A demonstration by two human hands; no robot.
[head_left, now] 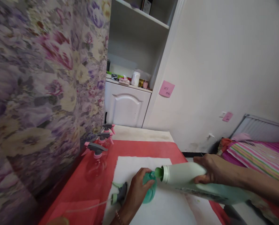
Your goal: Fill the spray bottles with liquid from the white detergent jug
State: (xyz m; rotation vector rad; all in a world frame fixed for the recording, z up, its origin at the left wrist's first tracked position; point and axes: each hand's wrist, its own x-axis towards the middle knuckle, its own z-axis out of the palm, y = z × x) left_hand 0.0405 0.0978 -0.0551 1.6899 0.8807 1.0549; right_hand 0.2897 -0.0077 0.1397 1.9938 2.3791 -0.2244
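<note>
My left hand is wrapped round a small teal-green spray bottle with its top off, standing on a white cloth. My right hand grips a large pale green bottle tipped nearly level. Green liquid shows at the mouth of the large bottle, right against the neck of the small one. Left of my left hand lies a spray trigger head, dark grey with a green collar, its clear tube trailing to the left.
Several clear spray bottles with pink and grey triggers stand along the table's left side. A red cloth covers the table. Behind are a floral curtain, a white cabinet and a wall; a bed is at right.
</note>
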